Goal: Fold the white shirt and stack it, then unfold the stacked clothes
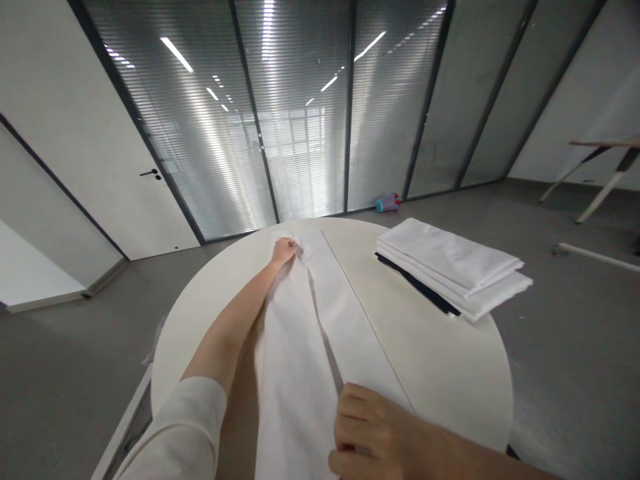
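Note:
A long white garment (300, 333) lies stretched lengthwise down the middle of a round white table (440, 360). My left hand (284, 251) reaches to the far end and is closed on the cloth there, bunching it. My right hand (367, 430) is at the near end with fingers curled, pinching the garment's near edge. Two folded halves of the cloth lie side by side with a dark seam between them.
A stack of folded white cloths with a dark one underneath (453, 267) sits on the table's right side. Beyond stand glass walls with blinds, a white door (100, 153), a small coloured cup (387, 202) on the floor, and a table (605, 167) at far right.

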A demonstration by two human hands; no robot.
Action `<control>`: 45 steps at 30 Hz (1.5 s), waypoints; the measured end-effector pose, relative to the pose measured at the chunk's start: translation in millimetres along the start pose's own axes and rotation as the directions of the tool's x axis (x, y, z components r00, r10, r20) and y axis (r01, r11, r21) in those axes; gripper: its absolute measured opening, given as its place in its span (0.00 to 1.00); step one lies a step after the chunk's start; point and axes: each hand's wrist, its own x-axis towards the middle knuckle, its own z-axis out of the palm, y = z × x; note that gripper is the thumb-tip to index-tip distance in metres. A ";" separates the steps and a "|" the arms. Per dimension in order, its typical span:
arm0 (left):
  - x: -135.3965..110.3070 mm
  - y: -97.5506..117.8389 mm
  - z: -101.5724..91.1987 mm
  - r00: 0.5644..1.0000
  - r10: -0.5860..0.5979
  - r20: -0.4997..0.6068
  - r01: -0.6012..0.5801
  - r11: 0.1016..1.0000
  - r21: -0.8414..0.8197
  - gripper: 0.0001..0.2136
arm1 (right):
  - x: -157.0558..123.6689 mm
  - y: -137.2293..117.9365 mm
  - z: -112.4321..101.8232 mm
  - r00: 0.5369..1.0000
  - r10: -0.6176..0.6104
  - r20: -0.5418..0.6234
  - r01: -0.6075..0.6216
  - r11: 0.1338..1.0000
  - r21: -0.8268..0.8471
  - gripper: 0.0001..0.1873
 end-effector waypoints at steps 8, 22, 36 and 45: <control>-67.8 22.1 -34.4 0.895 0.315 0.314 -0.339 0.940 0.024 0.15 | 0.2 0.7 9.9 0.991 -0.134 0.015 0.135 0.991 -0.025 0.13; -144.8 44.0 -60.7 0.743 0.396 0.539 -0.529 0.842 0.110 0.33 | -2.7 -0.2 14.9 0.985 -0.171 0.033 0.170 0.985 0.027 0.10; -318.7 77.4 -118.4 0.459 0.603 0.653 -0.707 0.692 -0.142 0.56 | -3.8 -2.5 17.6 0.991 -0.130 -0.024 0.132 0.987 0.088 0.18; -277.0 92.7 -127.6 0.456 0.579 0.676 -0.597 0.762 -0.250 0.28 | 0.4 17.4 -1.2 0.852 0.478 0.213 -0.507 0.856 0.104 0.22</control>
